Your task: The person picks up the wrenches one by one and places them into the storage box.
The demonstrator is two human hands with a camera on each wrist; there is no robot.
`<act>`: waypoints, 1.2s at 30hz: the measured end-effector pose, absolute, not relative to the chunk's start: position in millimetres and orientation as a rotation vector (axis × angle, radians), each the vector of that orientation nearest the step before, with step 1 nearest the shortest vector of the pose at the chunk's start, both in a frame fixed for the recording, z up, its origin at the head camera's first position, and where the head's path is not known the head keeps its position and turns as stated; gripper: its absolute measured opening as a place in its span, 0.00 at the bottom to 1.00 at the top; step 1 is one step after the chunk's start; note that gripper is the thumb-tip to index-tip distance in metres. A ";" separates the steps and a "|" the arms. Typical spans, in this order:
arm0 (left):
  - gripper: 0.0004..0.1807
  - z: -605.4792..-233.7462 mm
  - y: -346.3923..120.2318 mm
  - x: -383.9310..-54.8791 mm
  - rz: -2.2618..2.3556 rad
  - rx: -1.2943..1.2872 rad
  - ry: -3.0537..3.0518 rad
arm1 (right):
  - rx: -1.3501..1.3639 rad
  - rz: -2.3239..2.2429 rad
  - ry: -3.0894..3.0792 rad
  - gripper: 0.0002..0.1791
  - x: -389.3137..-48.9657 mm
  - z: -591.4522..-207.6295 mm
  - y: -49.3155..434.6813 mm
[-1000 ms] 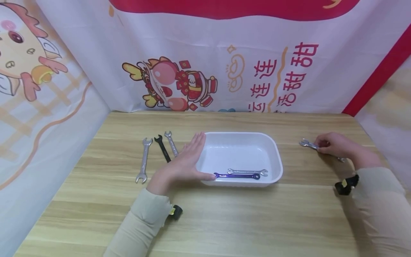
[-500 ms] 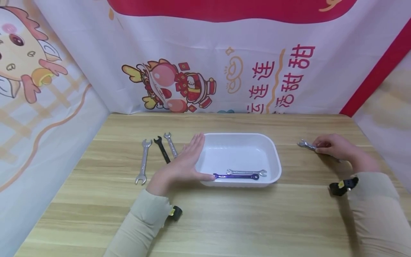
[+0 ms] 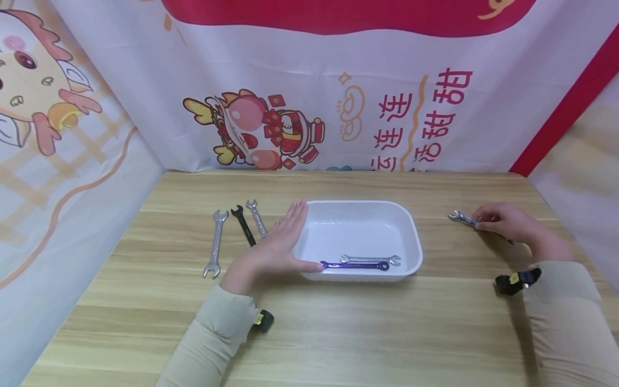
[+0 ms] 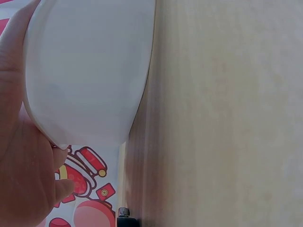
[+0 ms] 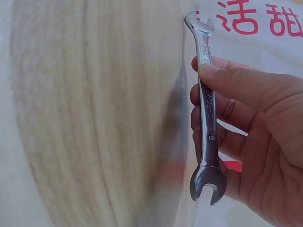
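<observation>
My right hand (image 3: 508, 221) pinches a silver double open-ended wrench (image 3: 461, 217) close over the table, to the right of the white tray (image 3: 367, 278). In the right wrist view the thumb lies across this wrench (image 5: 207, 109) near its upper end, with fingertips behind it and both jaws showing. My left hand (image 3: 275, 247) rests against the tray's left end, fingers straight and thumb spread at the near rim. Inside the tray, a purple combination wrench (image 3: 358, 265) and a silver wrench (image 3: 369, 259) lie side by side along the near wall.
Left of the tray, on the wooden table (image 3: 367, 333), lie a silver open-ended wrench (image 3: 216, 242), a black wrench (image 3: 243, 224) and a smaller silver wrench (image 3: 257, 217), the last two partly behind my left hand. A printed cloth (image 3: 309, 70) hangs behind the table.
My right hand has shifted slightly with the silver wrench, still low over the table. The left hand keeps its place on the tray. The head view has tilted a little.
</observation>
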State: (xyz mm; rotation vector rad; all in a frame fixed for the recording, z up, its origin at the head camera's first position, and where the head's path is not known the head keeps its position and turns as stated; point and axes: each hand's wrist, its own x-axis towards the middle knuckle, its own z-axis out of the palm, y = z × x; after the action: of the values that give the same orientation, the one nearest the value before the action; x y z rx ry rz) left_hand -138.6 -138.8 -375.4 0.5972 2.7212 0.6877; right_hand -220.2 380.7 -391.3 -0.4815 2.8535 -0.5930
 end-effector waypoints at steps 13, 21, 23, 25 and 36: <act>0.72 -376.1 -139.4 -139.8 0.677 0.601 2.725 | -0.414 -0.613 2.849 0.08 -213.8 -385.0 378.2; 0.72 -376.6 -139.2 -139.7 0.689 0.603 2.728 | -0.360 -0.647 2.822 0.10 -209.6 -376.3 372.8; 0.72 -377.2 -139.1 -140.0 0.691 0.605 2.730 | -0.344 -0.644 2.817 0.11 -209.3 -375.8 372.2; 0.72 -377.4 -139.0 -140.1 0.695 0.606 2.730 | -0.335 -0.641 2.811 0.11 -209.3 -375.5 371.1; 0.72 -377.7 -139.5 -140.3 0.697 0.604 2.725 | -0.371 -0.668 2.815 0.12 -210.5 -369.3 354.7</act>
State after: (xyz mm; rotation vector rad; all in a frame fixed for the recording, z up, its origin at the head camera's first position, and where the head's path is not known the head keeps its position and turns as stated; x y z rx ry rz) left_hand -140.3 -139.5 -377.7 0.6036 2.7252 0.6968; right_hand -210.5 354.7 -369.3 -0.3708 2.8148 -0.6682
